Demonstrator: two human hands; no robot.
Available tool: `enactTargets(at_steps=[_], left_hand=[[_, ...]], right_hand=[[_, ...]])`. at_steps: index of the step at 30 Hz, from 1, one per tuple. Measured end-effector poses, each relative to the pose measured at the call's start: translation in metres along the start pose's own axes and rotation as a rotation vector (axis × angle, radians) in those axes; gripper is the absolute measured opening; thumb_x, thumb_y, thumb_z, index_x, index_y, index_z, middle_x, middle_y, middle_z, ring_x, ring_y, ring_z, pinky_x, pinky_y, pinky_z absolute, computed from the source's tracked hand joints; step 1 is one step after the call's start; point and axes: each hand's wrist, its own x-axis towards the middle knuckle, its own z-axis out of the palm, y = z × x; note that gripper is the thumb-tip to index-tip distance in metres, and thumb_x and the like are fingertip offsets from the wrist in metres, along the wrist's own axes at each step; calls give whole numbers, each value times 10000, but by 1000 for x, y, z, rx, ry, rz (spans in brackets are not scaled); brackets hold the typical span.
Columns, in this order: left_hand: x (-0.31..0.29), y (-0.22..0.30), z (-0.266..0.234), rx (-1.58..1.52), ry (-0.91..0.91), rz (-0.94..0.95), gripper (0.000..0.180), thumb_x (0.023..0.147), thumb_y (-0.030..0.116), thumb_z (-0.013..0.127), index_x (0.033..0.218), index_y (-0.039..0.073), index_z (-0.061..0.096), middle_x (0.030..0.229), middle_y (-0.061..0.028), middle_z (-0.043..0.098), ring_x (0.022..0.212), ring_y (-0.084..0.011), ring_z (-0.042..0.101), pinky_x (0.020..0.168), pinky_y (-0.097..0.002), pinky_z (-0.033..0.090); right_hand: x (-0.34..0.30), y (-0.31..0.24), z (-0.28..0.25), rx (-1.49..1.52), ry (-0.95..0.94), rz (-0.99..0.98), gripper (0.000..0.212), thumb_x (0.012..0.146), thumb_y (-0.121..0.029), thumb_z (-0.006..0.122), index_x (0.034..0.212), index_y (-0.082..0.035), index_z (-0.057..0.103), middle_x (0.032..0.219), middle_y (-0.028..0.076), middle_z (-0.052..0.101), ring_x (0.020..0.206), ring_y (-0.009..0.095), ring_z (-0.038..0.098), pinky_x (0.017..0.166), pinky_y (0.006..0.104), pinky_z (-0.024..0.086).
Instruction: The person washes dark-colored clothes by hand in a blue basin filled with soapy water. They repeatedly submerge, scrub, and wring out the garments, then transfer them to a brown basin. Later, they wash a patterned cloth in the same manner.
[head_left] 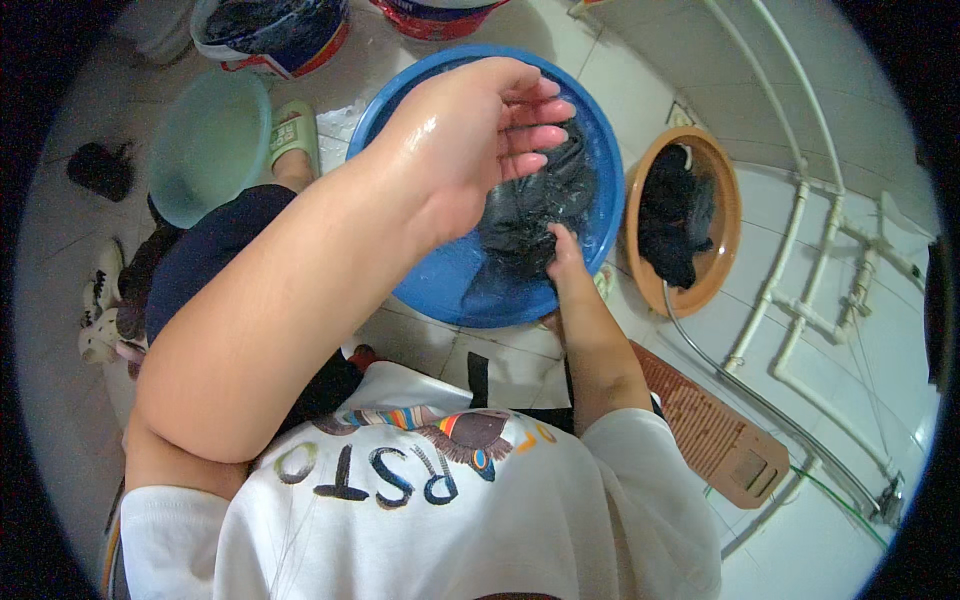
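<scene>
A large blue basin (425,285) stands on the floor before me, with water and a wet dark garment (530,215) in it. My left hand (480,150) is raised high over the basin, near the camera. It is wet and holds nothing; its fingers are loosely bent and apart. Lower down, at the basin's right side, my right hand (566,255) is closed on the edge of the dark garment. Part of its fingers is hidden by the cloth and water. My left forearm covers much of the basin's left side.
An orange basin (735,215) with dark clothes and a hose stands at the right. A brown washboard (710,425) lies nearer me. White pipes (800,235) run along the right wall. A pale green basin (210,150) and a bucket (310,45) with dark cloth stand at the left.
</scene>
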Motion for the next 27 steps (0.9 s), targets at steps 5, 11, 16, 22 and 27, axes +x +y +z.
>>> enactTargets(at_steps=[5, 11, 16, 22, 27], left_hand=[[1, 11, -2, -29, -59, 22, 198, 804, 266, 492, 897, 93, 518, 916, -32, 592, 798, -138, 547, 706, -257, 408], [2, 20, -9, -51, -21, 82, 206, 815, 263, 477, 924, 93, 516, 908, -39, 589, 785, -139, 542, 697, -268, 412], [2, 23, -14, -64, -10, 91, 213, 822, 266, 463, 933, 92, 516, 905, -45, 589, 774, -137, 540, 693, -270, 412], [2, 21, -9, -47, 4, 72, 221, 821, 271, 458, 920, 86, 527, 897, -40, 589, 771, -133, 537, 701, -270, 411], [1, 16, -5, -29, 22, 57, 217, 812, 274, 467, 898, 87, 539, 908, -41, 594, 769, -131, 537, 710, -262, 409]], right_hand=[[-101, -105, 42, 91, -196, -165, 231, 748, -173, 524, 930, -32, 532, 862, 101, 590, 823, 224, 567, 798, 378, 449], [-231, -233, 85, 66, -402, -506, 243, 830, -244, 516, 919, -19, 543, 774, 126, 602, 694, 219, 593, 673, 352, 512], [-317, -282, 111, -66, -501, -801, 330, 835, -273, 527, 1013, 5, 529, 904, 145, 601, 787, 235, 601, 678, 329, 516], [-318, -292, 133, -746, -57, -1098, 395, 759, -143, 609, 1083, 32, 468, 934, 113, 559, 806, 185, 559, 731, 289, 455], [-231, -261, 122, -1060, -101, -911, 386, 635, -83, 623, 998, -16, 509, 852, 69, 583, 755, 163, 548, 711, 290, 444]])
